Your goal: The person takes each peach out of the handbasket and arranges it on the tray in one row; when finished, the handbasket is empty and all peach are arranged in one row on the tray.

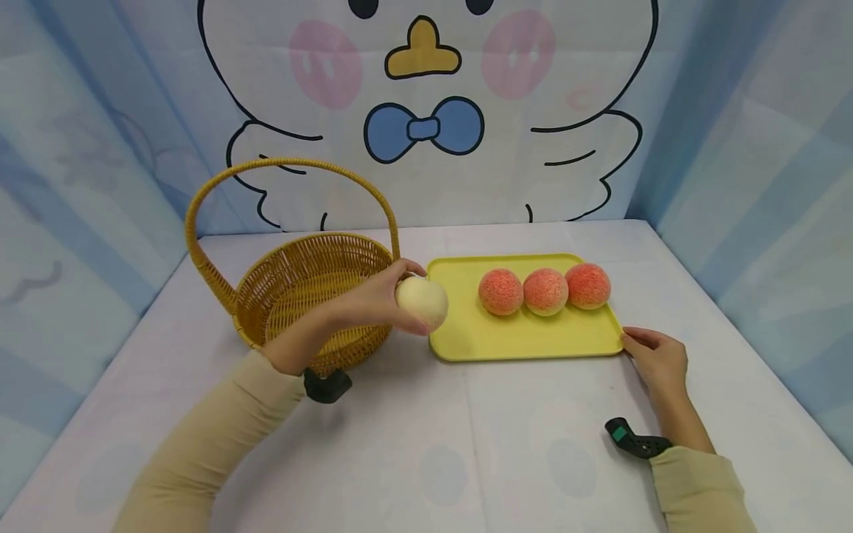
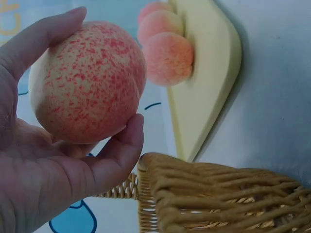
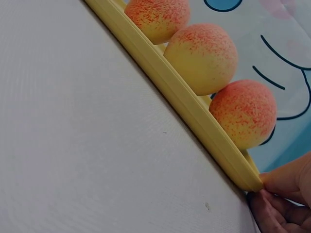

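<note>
My left hand [image 1: 383, 300] grips a peach [image 1: 423, 302] in the air between the wicker basket and the yellow tray. In the left wrist view this peach [image 2: 92, 82] shows red speckles, with thumb and fingers curled round it. Three more peaches [image 1: 546, 292] sit in a row on the right half of the yellow tray [image 1: 466, 348]. My right hand [image 1: 660, 363] pinches the tray's front right corner; the right wrist view shows thumb and fingers [image 3: 286, 179] at that corner. The wicker basket [image 1: 313, 296], its inside partly hidden by my left arm, stands left of the tray.
The basket's tall arched handle [image 1: 293, 161] rises above its rim. A white cloth [image 1: 506, 444] with pale spots covers the table. Behind hangs a curtain [image 1: 426, 192] with a cartoon figure, and blue curtains flank both sides.
</note>
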`<state>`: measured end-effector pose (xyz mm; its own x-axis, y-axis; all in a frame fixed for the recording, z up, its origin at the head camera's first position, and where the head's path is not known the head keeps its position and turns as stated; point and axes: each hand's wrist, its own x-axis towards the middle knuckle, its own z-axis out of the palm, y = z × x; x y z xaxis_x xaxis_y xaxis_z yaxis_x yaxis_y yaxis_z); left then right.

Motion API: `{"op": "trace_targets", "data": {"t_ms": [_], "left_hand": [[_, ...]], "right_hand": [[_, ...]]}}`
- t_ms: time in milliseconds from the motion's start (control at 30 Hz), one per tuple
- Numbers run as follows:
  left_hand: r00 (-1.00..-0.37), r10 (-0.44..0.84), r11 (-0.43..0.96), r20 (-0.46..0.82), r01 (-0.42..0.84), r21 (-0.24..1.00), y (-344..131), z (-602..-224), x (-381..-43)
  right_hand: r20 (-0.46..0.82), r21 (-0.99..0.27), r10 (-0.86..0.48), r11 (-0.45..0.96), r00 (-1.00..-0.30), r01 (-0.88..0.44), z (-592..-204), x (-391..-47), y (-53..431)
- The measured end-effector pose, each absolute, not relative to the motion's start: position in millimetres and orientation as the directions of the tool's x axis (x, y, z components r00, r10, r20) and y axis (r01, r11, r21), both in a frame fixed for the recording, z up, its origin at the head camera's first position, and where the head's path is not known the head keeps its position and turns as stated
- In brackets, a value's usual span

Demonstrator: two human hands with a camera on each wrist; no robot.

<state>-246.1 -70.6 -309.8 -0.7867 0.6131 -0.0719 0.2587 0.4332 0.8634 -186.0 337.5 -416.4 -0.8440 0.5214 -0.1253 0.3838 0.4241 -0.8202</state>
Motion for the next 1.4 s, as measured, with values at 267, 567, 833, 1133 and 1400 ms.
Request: {"op": "trace_targets", "data": {"t_ms": [267, 567, 833, 1133, 1400], "left_hand": [[-0.798, 0.600, 0.492, -0.054, 0.315, 0.811, -49.2, -313.1, -248.3], [-0.763, 0.642, 0.567, -0.073, 0.410, 0.714, -32.4, -312.9, -248.4], [-0.765, 0.625, 0.654, -0.154, 0.405, 0.638, -20.8, -315.6, -253.7], [-0.751, 0.618, 0.721, -0.233, 0.423, 0.549, -13.2, -321.6, -259.6], [-0.701, 0.635, 0.740, -0.326, 0.429, 0.518, -5.2, -325.0, -261.5]], "right_hand": [[-0.122, -0.815, 0.522, 0.433, -0.844, 0.385, -414.5, -185.6, 340.3], [-0.135, -0.810, 0.523, 0.431, -0.842, 0.397, -416.2, -186.6, 339.9], [-0.105, -0.832, 0.517, 0.422, -0.850, 0.359, -412.9, -185.7, 337.1], [-0.099, -0.834, 0.508, 0.427, -0.856, 0.350, -413.3, -185.1, 335.9], [-0.094, -0.834, 0.520, 0.425, -0.849, 0.353, -415.1, -184.5, 337.5]]}}
